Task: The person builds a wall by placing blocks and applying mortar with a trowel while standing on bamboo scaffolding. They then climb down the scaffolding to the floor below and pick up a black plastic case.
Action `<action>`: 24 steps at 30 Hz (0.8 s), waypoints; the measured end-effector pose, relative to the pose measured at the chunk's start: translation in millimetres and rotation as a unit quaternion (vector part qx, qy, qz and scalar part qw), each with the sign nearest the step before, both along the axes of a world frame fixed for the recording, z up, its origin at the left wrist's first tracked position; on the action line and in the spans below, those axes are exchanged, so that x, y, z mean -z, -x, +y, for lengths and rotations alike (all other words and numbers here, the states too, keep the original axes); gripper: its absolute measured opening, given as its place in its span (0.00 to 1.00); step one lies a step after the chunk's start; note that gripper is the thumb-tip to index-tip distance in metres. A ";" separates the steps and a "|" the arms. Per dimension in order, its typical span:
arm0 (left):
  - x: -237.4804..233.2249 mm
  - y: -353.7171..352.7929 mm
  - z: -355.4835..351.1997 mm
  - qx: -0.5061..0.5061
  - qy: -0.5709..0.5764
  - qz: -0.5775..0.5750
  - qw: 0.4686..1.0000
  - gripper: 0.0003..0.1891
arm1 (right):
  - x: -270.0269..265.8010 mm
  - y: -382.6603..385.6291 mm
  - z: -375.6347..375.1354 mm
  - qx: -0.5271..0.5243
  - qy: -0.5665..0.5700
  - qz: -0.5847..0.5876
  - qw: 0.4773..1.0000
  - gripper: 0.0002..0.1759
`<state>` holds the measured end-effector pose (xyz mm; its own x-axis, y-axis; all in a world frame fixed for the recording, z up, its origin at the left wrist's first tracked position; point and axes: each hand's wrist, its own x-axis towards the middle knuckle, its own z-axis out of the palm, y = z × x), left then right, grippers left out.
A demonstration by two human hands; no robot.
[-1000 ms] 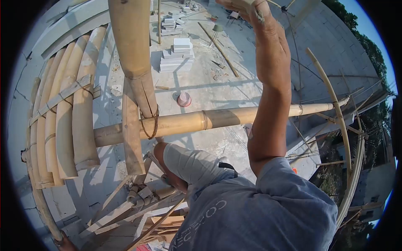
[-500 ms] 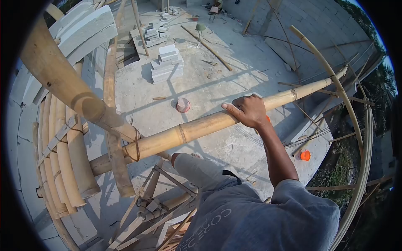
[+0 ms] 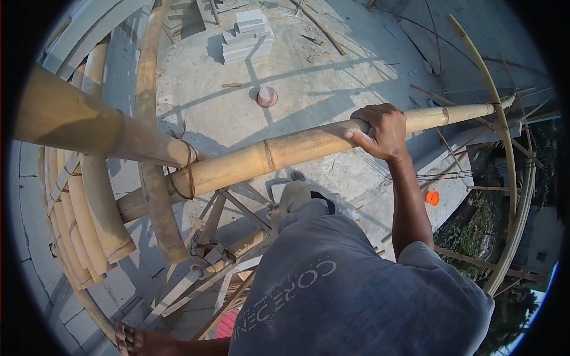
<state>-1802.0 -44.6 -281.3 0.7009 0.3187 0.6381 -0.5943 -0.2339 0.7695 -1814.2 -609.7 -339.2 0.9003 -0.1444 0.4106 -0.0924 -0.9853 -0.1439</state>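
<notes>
My right hand (image 3: 383,130) is closed over the top of a thick bamboo pole (image 3: 309,142) that slants across the view at waist height, its thumb on the near side. Dark binding (image 3: 190,172) ties this pole to other bamboo at the left. Low at the left edge, my left hand (image 3: 129,339) has its fingers curled at a thinner bamboo pole (image 3: 95,314) beside the block wall. Part of that grip is cut off by the frame. One of my legs (image 3: 294,196) shows beyond the grey shirt (image 3: 350,285).
Below lies a concrete floor (image 3: 196,101) with stacked pale blocks (image 3: 246,38) and a reddish bucket (image 3: 266,96). An orange bucket (image 3: 432,197) stands near the right floor edge. A row of bamboo poles (image 3: 107,219) and a wooden frame (image 3: 208,255) are at the left. A curved pole (image 3: 493,101) rises at right.
The view has tilted down and shifted. My left hand has come into sight at the lower left. My right hand stays on the bamboo pole, its fingers wrapped further around it.
</notes>
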 end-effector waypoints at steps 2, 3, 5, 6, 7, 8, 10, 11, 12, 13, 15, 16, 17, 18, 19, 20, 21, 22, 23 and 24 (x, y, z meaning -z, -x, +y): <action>11.8 -28.2 -56.9 0.148 -0.175 -0.020 0.973 0.39 | -0.9 1.6 -0.8 -0.020 0.025 -0.014 0.999 0.35; 24.7 -38.3 -82.0 0.174 -0.187 -0.008 0.967 0.40 | 1.6 4.5 -0.9 -0.020 0.018 -0.003 1.000 0.35; 47.8 -54.4 -126.0 0.194 -0.156 0.020 0.968 0.36 | 5.6 3.1 -2.8 -0.033 0.027 -0.058 0.997 0.36; 58.4 -59.3 -130.2 0.195 -0.160 0.020 0.967 0.36 | 6.1 2.4 -3.4 -0.031 0.023 -0.058 0.998 0.36; 68.4 -64.4 -130.1 0.174 -0.173 0.015 0.969 0.34 | 6.3 2.9 -2.5 -0.039 0.026 -0.058 0.997 0.37; 75.2 -68.4 -131.7 0.153 -0.185 0.010 0.971 0.32 | 6.1 3.3 -2.0 -0.045 0.031 -0.056 0.997 0.38; 81.8 -68.8 -133.8 0.166 -0.098 0.013 0.981 0.25 | 5.0 3.8 -0.4 -0.050 0.035 -0.051 0.997 0.39; 85.0 -69.1 -129.9 0.183 -0.042 -0.009 0.982 0.23 | 4.3 4.0 -0.3 -0.059 0.044 -0.050 0.996 0.39; 83.9 -67.4 -132.5 0.197 0.014 -0.030 0.980 0.21 | 3.6 4.8 0.0 -0.062 0.042 -0.043 0.996 0.39; 80.2 -63.2 -145.4 0.139 0.047 -0.009 0.989 0.21 | 3.1 4.6 0.4 -0.070 0.049 -0.055 0.995 0.40; 78.7 -64.4 -140.9 0.183 0.084 -0.005 0.980 0.22 | 4.8 5.3 -1.7 -0.090 0.059 -0.066 0.992 0.41; 78.1 -63.5 -140.0 0.229 0.120 -0.009 0.966 0.22 | 5.2 6.2 -2.3 -0.090 0.055 -0.054 0.993 0.41; 75.5 -63.3 -143.8 0.242 0.171 -0.008 0.955 0.24 | 5.0 5.8 -3.0 -0.091 0.052 -0.042 0.994 0.42; 74.6 -63.0 -146.6 0.228 0.176 -0.011 0.958 0.24 | 5.4 4.5 -1.7 -0.106 0.056 -0.042 0.992 0.42; 74.3 -62.7 -147.3 0.237 0.206 -0.016 0.949 0.24 | 5.3 4.3 1.3 -0.085 0.060 -0.033 0.994 0.40; 74.1 -63.5 -147.3 0.247 0.235 -0.021 0.940 0.24 | 5.5 4.7 3.3 -0.061 0.064 -0.026 0.996 0.39; 74.4 -65.2 -146.6 0.234 0.237 -0.027 0.942 0.24 | 5.8 4.3 2.6 -0.077 0.068 -0.030 0.994 0.37; 75.2 -67.3 -144.7 0.234 0.225 -0.033 0.945 0.24 | 5.4 3.7 2.7 -0.092 0.071 -0.034 0.993 0.37; 76.5 -69.6 -142.4 0.231 0.213 -0.040 0.949 0.24 | 5.3 4.2 3.8 -0.084 0.071 -0.031 0.993 0.36; 76.9 -72.1 -140.3 0.218 0.185 -0.048 0.957 0.24 | 5.2 3.9 5.3 -0.080 0.072 -0.031 0.994 0.36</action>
<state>-1729.9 -184.9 -358.3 0.7621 0.2260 0.6067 -0.6458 0.3306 0.6882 -1818.1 -604.4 -344.4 0.8797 0.0635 0.4713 0.0724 -0.9974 -0.0009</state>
